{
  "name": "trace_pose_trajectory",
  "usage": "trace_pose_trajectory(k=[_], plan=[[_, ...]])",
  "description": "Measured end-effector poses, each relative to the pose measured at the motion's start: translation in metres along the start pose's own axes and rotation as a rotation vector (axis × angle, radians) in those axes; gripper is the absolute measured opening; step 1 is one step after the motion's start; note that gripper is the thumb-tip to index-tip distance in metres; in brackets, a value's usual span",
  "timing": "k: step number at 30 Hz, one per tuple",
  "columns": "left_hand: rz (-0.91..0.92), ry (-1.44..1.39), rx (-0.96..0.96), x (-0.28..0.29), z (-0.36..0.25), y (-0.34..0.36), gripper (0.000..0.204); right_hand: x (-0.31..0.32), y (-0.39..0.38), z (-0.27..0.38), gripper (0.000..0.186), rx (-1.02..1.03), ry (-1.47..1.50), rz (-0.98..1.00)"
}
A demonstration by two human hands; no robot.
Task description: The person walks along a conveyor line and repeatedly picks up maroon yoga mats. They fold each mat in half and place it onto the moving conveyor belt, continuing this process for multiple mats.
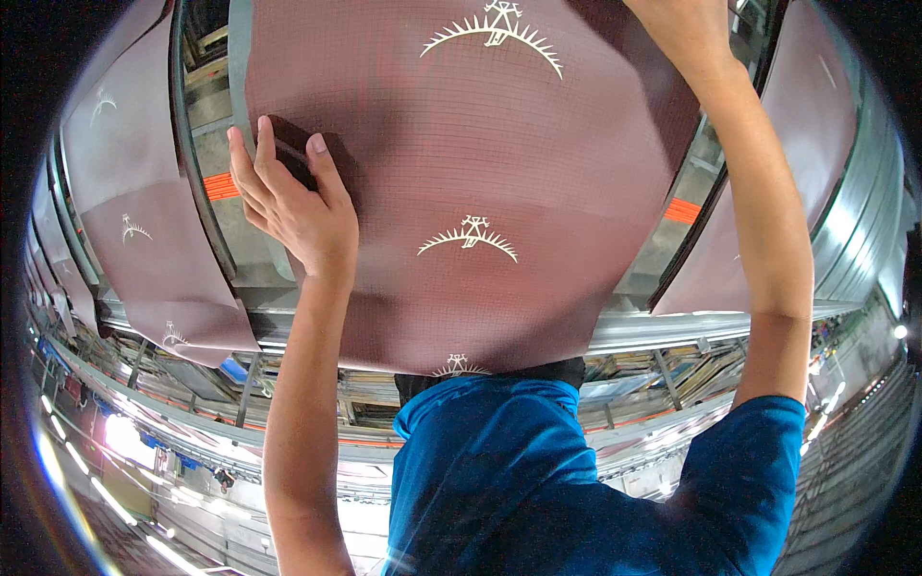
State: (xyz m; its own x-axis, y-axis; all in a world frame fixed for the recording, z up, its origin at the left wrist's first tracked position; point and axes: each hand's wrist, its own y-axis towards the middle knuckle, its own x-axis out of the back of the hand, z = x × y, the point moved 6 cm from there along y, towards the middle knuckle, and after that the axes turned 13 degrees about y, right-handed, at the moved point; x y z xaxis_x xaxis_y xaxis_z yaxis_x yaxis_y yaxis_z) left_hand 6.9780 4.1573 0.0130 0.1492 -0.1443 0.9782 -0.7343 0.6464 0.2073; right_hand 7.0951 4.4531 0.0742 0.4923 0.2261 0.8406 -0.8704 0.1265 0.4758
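A long maroon sheet (pixel 519 154) with a fine grid texture and pale spiky arc motifs lies in front of me, its near end hanging by my waist. My left hand (pixel 298 211) is at the sheet's left edge, fingers stretched and thumb apart. A dark patch shows between thumb and fingers; I cannot tell whether it is shadow or an object. My right hand (pixel 680 24) reaches to the far right part of the sheet. Its fingers are cut off by the top of the picture, so their grip is hidden.
Similar maroon sheets lie to the left (pixel 134 192) and right (pixel 788 182), beyond gaps with dark rails. An orange strip (pixel 221 186) shows in the left gap. A metal rail (pixel 634 331) runs along the near side, with stacked flat boards (pixel 634 379) below it.
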Motion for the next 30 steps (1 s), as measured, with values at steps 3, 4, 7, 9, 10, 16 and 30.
trace_pose_trajectory(k=[3,4,7,9,10,16,30], plan=[[-0.006,0.0,-0.002,0.001,-0.002,0.001,0.051,0.004,-0.002,0.005,0.018,0.053,0.066,-0.097],[-0.008,0.008,-0.003,0.001,-0.001,0.001,0.05,0.007,-0.001,0.007,0.018,0.069,0.097,-0.123],[-0.018,0.01,-0.008,0.002,-0.002,0.001,0.05,0.019,0.001,0.019,0.019,0.105,0.165,-0.179],[-0.025,-0.003,0.005,0.002,-0.001,0.001,0.05,0.026,0.001,0.028,0.019,0.109,0.179,-0.165],[-0.025,-0.016,0.017,0.003,-0.002,0.001,0.049,0.03,0.0,0.033,0.019,0.105,0.184,-0.15],[-0.025,-0.036,0.042,0.004,-0.001,-0.001,0.05,0.04,-0.022,0.076,0.029,0.044,0.207,-0.031],[-0.2,-0.511,0.21,0.025,0.031,-0.013,0.045,0.045,-0.116,0.193,0.029,-0.526,0.264,0.003]])
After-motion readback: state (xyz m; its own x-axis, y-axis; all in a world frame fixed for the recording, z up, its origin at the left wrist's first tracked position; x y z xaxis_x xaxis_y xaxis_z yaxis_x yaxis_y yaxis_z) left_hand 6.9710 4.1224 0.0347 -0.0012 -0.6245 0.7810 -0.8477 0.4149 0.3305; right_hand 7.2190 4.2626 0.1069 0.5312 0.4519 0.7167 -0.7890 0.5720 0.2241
